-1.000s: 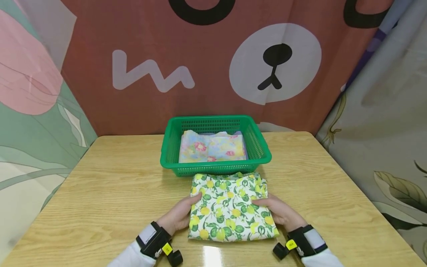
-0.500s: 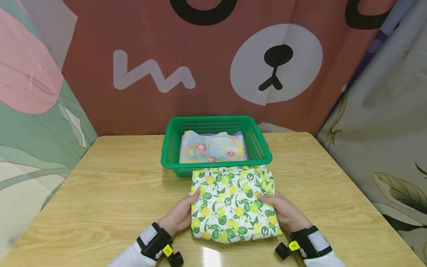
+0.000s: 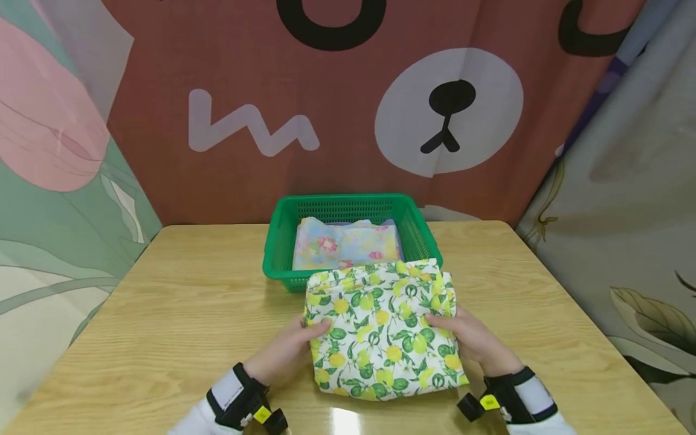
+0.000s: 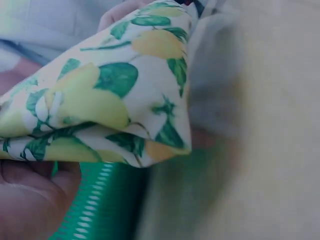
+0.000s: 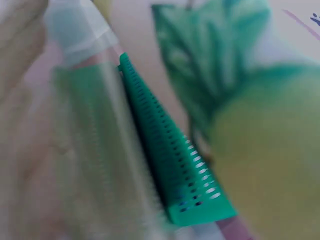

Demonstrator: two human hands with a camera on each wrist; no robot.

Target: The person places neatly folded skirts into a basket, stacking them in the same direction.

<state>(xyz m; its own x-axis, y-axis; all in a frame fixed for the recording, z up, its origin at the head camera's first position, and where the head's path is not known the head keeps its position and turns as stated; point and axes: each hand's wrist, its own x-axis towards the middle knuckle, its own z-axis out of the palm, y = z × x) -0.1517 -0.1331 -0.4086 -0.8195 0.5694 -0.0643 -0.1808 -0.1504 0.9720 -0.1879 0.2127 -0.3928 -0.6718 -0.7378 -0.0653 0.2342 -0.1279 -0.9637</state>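
Observation:
A folded cloth (image 3: 383,338) with a yellow-lemon and green-leaf print is held up between both hands, above the table. My left hand (image 3: 288,350) grips its left edge, thumb on top and the other fingers beneath. On the opposite edge my right hand (image 3: 478,341) pinches it the same way. The cloth's far edge overlaps the front rim of a green plastic basket (image 3: 348,198). In the left wrist view, the cloth's folded layers (image 4: 135,100) show, with a palm (image 4: 35,200) under them. The right wrist view has a close, blurred part of the lemon print (image 5: 260,145).
Inside the basket lies a folded pastel cloth (image 3: 348,243) with pink flowers, and a lilac edge shows behind it. The basket stands at the back of the wooden table (image 3: 196,314), before a brown bear-print curtain (image 3: 244,193). Patterned drapes (image 3: 614,241) flank the table.
Both hands have lifted the lemon-print cloth and brought its far edge forward over the basket's front rim. The right hand has also shifted slightly right. The basket stays put.

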